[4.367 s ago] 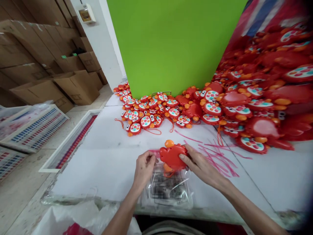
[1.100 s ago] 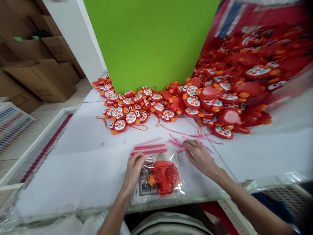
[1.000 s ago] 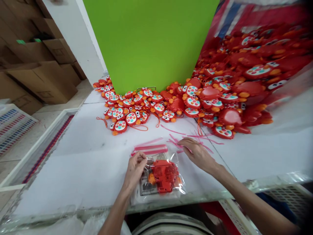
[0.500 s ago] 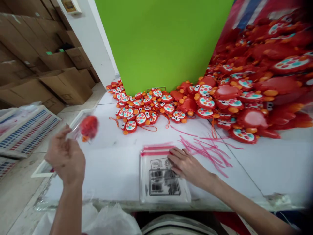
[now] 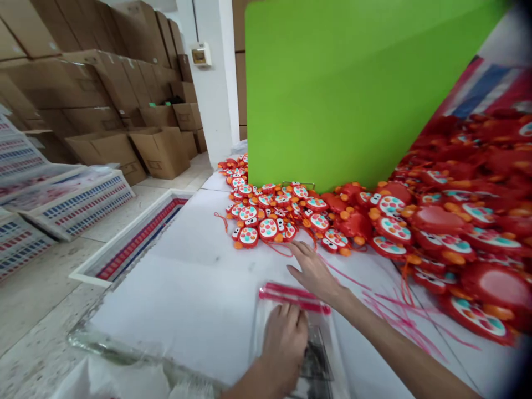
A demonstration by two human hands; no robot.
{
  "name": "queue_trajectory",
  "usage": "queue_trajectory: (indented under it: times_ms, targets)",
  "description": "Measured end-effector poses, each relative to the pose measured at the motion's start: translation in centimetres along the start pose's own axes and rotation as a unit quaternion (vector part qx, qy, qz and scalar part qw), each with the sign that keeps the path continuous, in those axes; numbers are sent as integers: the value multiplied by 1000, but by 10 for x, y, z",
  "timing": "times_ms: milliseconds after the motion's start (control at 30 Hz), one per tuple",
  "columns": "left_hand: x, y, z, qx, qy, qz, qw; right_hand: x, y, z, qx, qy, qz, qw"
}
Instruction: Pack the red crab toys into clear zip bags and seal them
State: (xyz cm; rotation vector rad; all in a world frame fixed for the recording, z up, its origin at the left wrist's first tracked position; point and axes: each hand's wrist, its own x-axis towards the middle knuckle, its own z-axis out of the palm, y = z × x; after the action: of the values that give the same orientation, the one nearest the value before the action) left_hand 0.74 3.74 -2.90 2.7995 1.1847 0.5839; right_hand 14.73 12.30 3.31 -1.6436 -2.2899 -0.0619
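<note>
On the table (image 5: 178,299), the left hand (image 5: 286,342) is covering part of the clear bags' (image 5: 329,335) black print (image 5: 318,357), too blurred to read, its grip unclear, while the right hand (image 5: 312,270), fingers loosely spread, is hovering by red toys (image 5: 268,228) lining a green panel (image 5: 349,94).

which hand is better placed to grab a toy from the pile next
The right hand, I'd judge: it is open and close to the red toys, while the left hand is farther back, over the clear bags.

Cardboard boxes (image 5: 93,88) stand stacked far left; white pillar (image 5: 211,105) carries small wall box (image 5: 201,55); green board (image 5: 353,94) far centre; striped sheet (image 5: 482,91) far right.
</note>
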Motion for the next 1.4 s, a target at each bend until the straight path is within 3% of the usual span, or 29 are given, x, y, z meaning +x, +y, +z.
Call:
queue_trajectory:
  times_ms: [200,300,400,533,667,733,833,867,900,967,1067,1133,1200,1400]
  targets:
    - [5,1,13,-18,-1,-30,999,88,-24,19,-47,-18,-26,998]
    - [7,2,16,-24,1,-48,999,104,-26,21,-22,-27,-26,999]
    - [7,1,16,-37,-6,-35,999,103,-20,11,40,-24,-2,999]
    - [6,-1,13,-60,-3,-38,997,72,-7,-12,183,2,66,981]
    - [4,1,5,-50,-25,-28,998,12,-4,-24,308,53,159,936]
    - [2,2,-1,-41,-20,-29,999,-20,-7,-23,400,70,216,888]
    - [1,1,-10,-57,-25,-25,998,-60,-10,-20,569,83,295,763]
    - [1,1,-13,-66,-33,-20,997,-71,-10,-19,596,87,314,734]
    - [1,0,-16,-76,-41,-14,996,-79,-10,-18,598,91,328,726]
    - [0,0,-18,-89,-46,-7,995,-92,-7,-17,557,97,343,750]
    - [-1,-1,-17,-87,-33,-11,996,-101,0,-18,457,80,324,824]
    - [-1,-2,-15,-80,-32,-12,996,-102,3,-21,421,65,308,851]
    - [1,-3,-15,-62,-41,-20,997,-100,4,-27,414,59,304,856]
    - [11,-2,-19,10,-59,-3,998,-98,2,-49,441,100,315,834]
